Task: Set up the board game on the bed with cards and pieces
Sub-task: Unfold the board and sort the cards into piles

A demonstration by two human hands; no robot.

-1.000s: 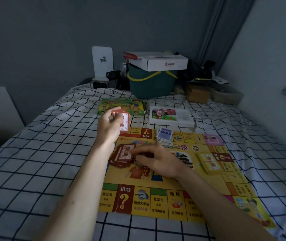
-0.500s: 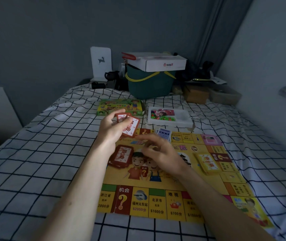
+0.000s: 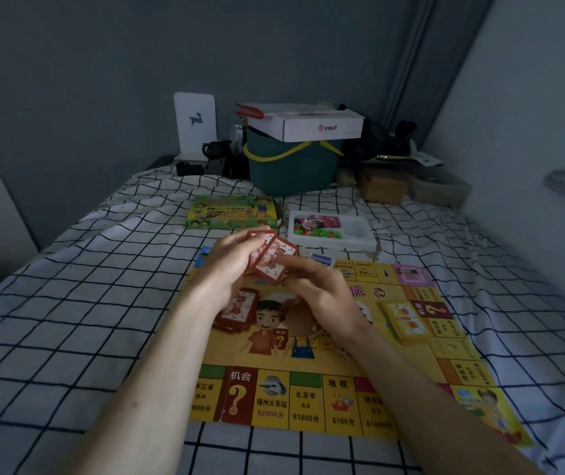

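While held above the far-left part of the game board, red cards sit clamped in the left hand, fingers curled round them; top card pinched at its near corner by the right hand. Under the left wrist, partly hidden, a red card pile on the board. Near the board's right edge, a yellow card pile, print blurred. At the far edge, a blue card stack, mostly hidden behind the fingers. Beyond the board on the checked bed: green game box, white tray with small coloured pieces, hard to make out. Forearms cut off at the bottom edge.
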